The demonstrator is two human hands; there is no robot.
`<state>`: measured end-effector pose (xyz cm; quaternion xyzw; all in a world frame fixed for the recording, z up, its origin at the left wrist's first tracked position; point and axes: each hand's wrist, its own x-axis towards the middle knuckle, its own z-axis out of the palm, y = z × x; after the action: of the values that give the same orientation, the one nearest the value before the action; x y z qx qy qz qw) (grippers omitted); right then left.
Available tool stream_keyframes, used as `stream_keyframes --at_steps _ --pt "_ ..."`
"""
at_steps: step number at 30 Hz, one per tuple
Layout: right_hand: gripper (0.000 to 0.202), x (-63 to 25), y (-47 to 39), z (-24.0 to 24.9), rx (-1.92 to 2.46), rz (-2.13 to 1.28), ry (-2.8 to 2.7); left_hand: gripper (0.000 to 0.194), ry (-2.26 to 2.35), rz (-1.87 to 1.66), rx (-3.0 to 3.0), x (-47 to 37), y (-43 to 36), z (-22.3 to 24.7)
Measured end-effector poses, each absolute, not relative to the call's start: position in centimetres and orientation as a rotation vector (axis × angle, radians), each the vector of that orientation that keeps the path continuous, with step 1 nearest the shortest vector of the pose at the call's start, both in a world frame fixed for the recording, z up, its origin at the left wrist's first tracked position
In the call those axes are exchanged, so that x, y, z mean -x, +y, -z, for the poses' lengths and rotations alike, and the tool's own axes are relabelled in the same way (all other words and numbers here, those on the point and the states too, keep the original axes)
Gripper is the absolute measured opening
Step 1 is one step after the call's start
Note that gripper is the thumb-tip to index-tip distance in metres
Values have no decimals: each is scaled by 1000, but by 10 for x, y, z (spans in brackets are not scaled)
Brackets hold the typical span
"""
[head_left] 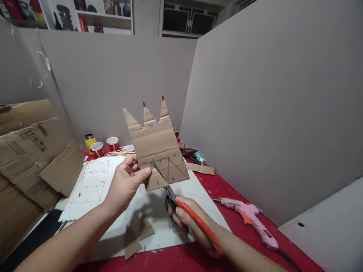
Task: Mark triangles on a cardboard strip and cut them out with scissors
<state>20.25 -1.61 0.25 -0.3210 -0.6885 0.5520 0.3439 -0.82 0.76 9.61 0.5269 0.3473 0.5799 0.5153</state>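
My left hand (127, 179) grips a piece of cardboard (155, 141) by its lower left edge, thumb in front and fingers behind. Three pointed spikes stand along the cardboard's top, and drawn triangle lines run across its lower part. In my right hand (187, 215) is a pair of scissors (170, 189) with an orange handle. One blade lies across the front of the cardboard at its bottom edge; where the other blade sits is hidden. Beneath my hands, cut cardboard triangles (132, 241) lie on the white sheet.
A pink glue gun (249, 215) rests on the red cloth (210, 185) at right. A paper with drawn trusses (93, 181) lies left, beside large cardboard (34, 151). Paper cups (112, 143), a yellow bottle (90, 142) and thin sticks (121, 152) stand or lie behind.
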Motion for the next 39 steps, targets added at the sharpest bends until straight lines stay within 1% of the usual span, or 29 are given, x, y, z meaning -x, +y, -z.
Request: stream_keyframes --at_steps 4,12,17,19,27,29,33,39 --pt "56 -205 -16 1 834 -1413 -1804 37 775 -1380 -1312 7 5 -95" --pt "58 -206 -18 -3 843 -1463 -1790 38 744 -1339 -1315 9 6 -93" --pt "58 -203 -23 -6 849 -1522 -1727 23 761 -1375 -1329 11 7 -97" --pt "58 -202 -25 -6 847 -1537 -1715 20 770 -1390 -1342 12 7 -98" --pt "56 -203 -24 5 770 -1559 -1737 26 776 -1356 -1359 14 5 -96" --pt "55 -205 -24 5 788 -1563 -1739 28 778 -1345 -1354 13 5 -96" --pt "54 -207 -24 1 804 -1552 -1763 25 779 -1339 -1347 12 5 -96" --pt "53 -208 -26 -1 842 -1495 -1791 30 727 -1308 -1342 13 6 -101"
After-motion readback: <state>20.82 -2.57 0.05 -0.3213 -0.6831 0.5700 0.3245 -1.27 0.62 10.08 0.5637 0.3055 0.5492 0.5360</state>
